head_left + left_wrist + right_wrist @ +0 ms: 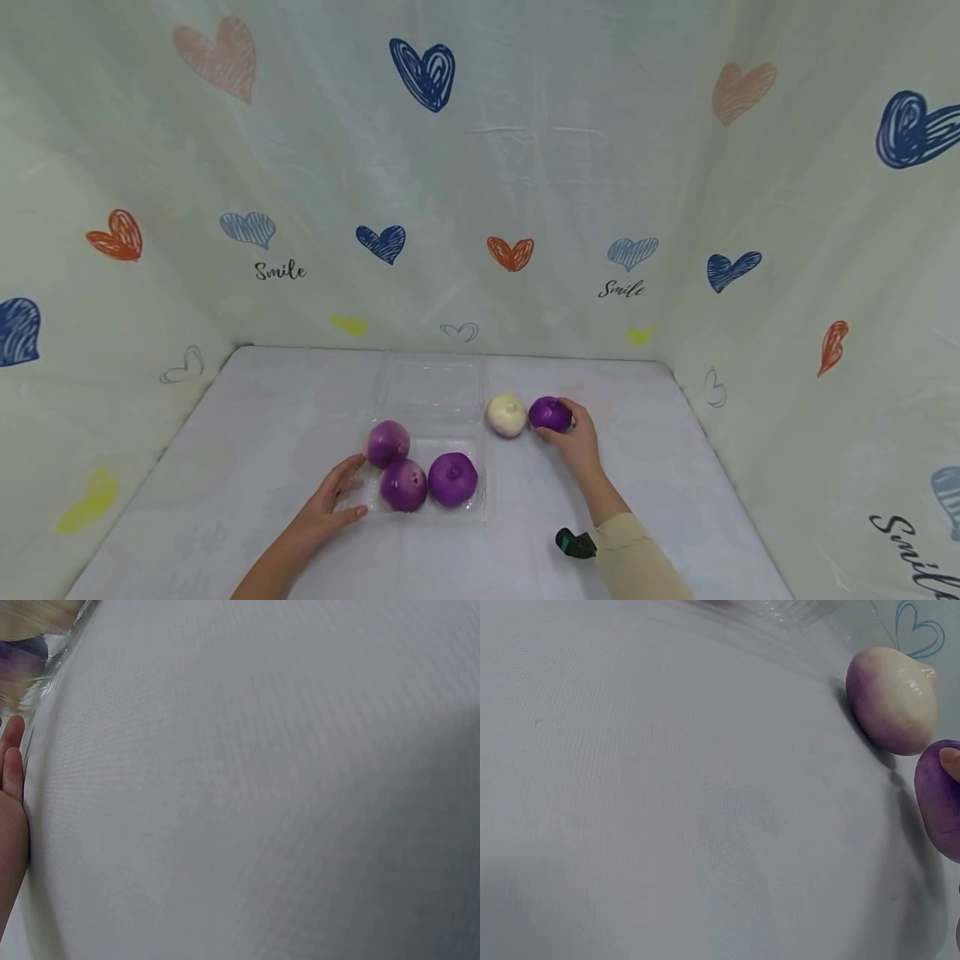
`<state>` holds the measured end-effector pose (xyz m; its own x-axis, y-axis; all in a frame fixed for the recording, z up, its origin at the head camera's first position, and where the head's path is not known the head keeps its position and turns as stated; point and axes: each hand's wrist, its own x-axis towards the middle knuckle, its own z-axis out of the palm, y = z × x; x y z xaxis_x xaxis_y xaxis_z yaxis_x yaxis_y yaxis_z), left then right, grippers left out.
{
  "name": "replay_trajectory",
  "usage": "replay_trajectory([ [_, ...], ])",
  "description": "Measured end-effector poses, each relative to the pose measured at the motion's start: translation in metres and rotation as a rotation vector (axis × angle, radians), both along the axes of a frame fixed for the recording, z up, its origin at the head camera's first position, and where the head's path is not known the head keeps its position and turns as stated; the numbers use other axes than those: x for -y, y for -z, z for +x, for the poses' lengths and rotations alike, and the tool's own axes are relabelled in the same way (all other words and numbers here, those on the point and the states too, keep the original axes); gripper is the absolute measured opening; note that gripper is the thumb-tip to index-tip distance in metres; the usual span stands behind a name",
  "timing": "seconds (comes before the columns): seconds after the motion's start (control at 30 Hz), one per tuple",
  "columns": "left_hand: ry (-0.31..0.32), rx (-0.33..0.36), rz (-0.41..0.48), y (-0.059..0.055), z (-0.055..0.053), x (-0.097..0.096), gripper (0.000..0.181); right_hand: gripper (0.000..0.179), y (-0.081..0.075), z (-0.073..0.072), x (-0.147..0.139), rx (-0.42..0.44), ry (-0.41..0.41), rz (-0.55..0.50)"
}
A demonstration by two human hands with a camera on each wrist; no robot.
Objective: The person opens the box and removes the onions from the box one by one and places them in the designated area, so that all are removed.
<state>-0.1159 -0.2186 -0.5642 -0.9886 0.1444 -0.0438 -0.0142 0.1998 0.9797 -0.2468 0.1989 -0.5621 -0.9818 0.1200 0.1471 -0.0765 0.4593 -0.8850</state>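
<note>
My right hand (579, 437) grips a purple onion (546, 412) at the right of the table, thumb in front and fingers behind. Directly left of that onion sits a pale onion (506, 416); the right wrist view shows this pale onion (891, 701) with a purple side. Three purple onions, one at the back left (387, 442), one in front (403, 485) and one at the right (453, 479), lie in a clear plastic clamshell box (480, 510). At the box's left edge is my left hand (328, 500), thumb and fingers spread apart.
The box's transparent lid (431, 385) lies folded back toward the rear wall. A small black object with a green patch (576, 543) shows beside the right forearm. Cloth printed with hearts (510, 253) hangs around the white table (247, 433) on three sides.
</note>
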Motion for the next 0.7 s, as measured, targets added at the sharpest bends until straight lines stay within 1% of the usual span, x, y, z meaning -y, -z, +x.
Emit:
replay_trajectory([
  [0.07,-0.004,-0.007,0.001,0.0003,0.0001,-0.0001,0.08,0.07,0.0004,0.0,0.0003,0.002,0.0,0.005],
  [0.17,0.007,-0.032,-0.004,0.0003,0.0003,-0.0001,0.079,0.07,0.0019,-0.0003,0.0005,0.003,-0.003,0.01],
  [0.23,0.013,-0.033,0.0,0.0002,0.0003,0.0,0.079,0.07,0.0028,-0.0006,0.0008,0.001,-0.005,0.013],
  [0.37,-0.001,-0.008,-0.004,0.0003,-0.0002,0.0,0.08,0.07,0.0037,-0.0016,0.0014,-0.01,-0.01,0.018],
  [0.47,-0.019,0.01,-0.004,0.0005,-0.0004,-0.0001,0.081,0.071,0.0042,-0.002,0.002,-0.003,-0.009,0.021],
  [0.57,-0.007,0.017,-0.01,0.0004,-0.0005,0.0001,0.081,0.071,0.0047,-0.0022,0.0027,0.006,-0.011,0.021],
  [0.7,-0.006,0.028,-0.005,-0.0011,-0.0006,-0.0002,0.082,0.072,0.0051,-0.0024,0.0035,0.014,-0.006,0.032],
])
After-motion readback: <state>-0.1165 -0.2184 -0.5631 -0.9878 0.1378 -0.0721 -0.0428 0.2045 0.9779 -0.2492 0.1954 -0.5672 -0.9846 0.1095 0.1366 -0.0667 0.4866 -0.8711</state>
